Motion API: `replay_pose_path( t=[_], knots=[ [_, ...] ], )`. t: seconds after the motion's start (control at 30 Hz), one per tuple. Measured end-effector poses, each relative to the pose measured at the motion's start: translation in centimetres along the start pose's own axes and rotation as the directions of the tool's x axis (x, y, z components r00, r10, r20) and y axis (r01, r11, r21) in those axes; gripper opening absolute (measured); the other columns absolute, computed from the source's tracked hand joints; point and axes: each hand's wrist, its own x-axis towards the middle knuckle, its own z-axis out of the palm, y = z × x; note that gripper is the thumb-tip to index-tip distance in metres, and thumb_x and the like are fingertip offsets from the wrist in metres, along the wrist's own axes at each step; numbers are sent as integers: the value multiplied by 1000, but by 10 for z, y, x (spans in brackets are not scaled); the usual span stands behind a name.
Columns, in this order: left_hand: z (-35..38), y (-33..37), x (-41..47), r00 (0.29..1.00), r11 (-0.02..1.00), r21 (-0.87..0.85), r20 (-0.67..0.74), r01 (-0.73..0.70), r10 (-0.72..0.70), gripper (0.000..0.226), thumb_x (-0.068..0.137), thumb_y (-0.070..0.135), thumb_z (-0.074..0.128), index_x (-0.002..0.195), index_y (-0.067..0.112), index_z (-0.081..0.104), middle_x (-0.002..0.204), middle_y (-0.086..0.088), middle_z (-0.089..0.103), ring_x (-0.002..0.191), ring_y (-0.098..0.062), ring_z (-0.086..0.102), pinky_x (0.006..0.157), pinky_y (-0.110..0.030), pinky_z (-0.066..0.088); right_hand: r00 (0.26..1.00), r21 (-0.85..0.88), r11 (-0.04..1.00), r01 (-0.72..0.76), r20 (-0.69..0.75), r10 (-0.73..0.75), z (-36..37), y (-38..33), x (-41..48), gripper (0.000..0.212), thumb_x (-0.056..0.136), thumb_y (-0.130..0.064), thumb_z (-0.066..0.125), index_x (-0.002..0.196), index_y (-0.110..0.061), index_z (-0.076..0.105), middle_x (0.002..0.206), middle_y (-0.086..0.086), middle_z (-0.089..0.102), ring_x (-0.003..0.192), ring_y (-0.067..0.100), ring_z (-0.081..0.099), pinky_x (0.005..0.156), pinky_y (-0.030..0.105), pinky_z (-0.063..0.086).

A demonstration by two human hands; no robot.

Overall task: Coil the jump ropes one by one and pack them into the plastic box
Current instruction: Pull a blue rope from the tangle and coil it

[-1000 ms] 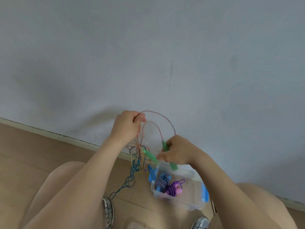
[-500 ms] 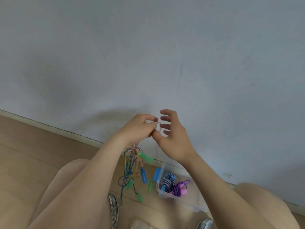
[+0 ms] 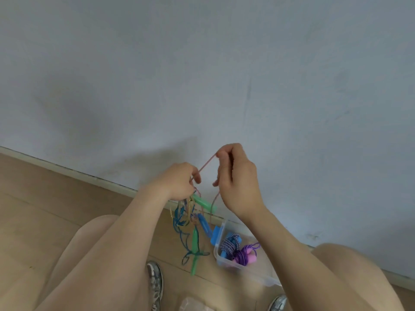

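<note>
As it stretches taut, thin pink rope (image 3: pixel 206 163)

- A pale blue-grey wall (image 3: pixel 202 63) fills the upper part of the view, with faint scuffs, a thin vertical mark right of centre, and a soft shadow low on its left-centre.
- A light baseboard (image 3: pixel 67 170) runs along the foot of the wall, slanting down to the right.
- The wooden floor (image 3: pixel 33 209) is light tan, in wide planks.
- A grey left sneaker (image 3: pixel 155 281) and the toe of a right sneaker (image 3: pixel 277 303) stand on the floor.
- A crumpled translucent plastic piece (image 3: pixel 193 305) lies between the sneakers at the bottom edge.
</note>
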Motion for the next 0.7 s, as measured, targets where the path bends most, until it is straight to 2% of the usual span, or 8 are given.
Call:
replay_pose_path(
  t=[0.07,0.2,0.33,0.43,0.5,0.57,0.63,0.7],
  knots=[
    [1,-5,2,998,988,145,-35,56,-52,8,93,35,72,100,37,71,109,9,73,104,-16,64,97,-41,48,995,143,990,-13,-95,27,-4,-7,1,19,114,-18,36,108,-9,51,78,2,64,72,20,71,66,45,62],
    [1,-10,3,997,983,172,21,71,-76,40,80,70,76,107,39,74,120,12,67,113,-18,57,101,-46,44,962,469,879,-90,-188,199,-11,-17,3,20,116,-18,27,109,-9,44,101,14,68,85,31,78,76,47,65],
    [-1,-9,-4,985,985,141,121,103,-120,55,85,57,81,127,26,66,125,1,63,111,-23,62,91,-35,51,895,661,737,-142,-232,380,-16,-24,4,22,117,-19,23,109,-11,41,94,23,67,82,41,78,76,46,65],
    [-3,-13,-1,980,966,202,81,163,-182,37,90,45,79,119,22,73,118,-3,71,108,-28,67,91,-36,54,811,728,658,-192,-260,524,-24,-26,10,20,114,-16,23,108,-13,42,76,13,52,69,36,75,64,42,63],
    [-4,-14,0,977,969,141,34,202,-208,20,92,39,69,94,20,75,97,-4,74,95,-31,68,86,-38,53,751,685,657,-313,-245,613,-29,-19,15,20,110,-15,29,103,-13,47,69,5,42,51,22,55,46,32,46],
    [-6,-12,1,967,965,73,0,253,-253,19,88,31,56,83,19,70,85,-4,70,89,-31,65,88,-43,47,752,522,702,-485,-160,639,-31,-9,17,20,104,-18,39,95,-15,56,66,2,44,52,16,37,47,27,30],
    [-9,-8,-2,959,958,34,-37,284,-282,21,83,25,49,80,19,69,83,-3,68,89,-29,63,92,-49,44,799,170,787,-593,5,601,-30,1,16,20,98,-29,52,91,-19,68,67,-1,64,51,12,45,53,27,33],
    [-10,-8,-1,951,954,-9,-73,300,-299,25,78,26,46,84,22,71,89,-3,69,92,-29,63,91,-49,43,807,-203,845,-495,254,533,-28,6,8,24,95,-40,60,93,-23,76,75,-3,77,55,6,61,58,27,46]
  ],
)
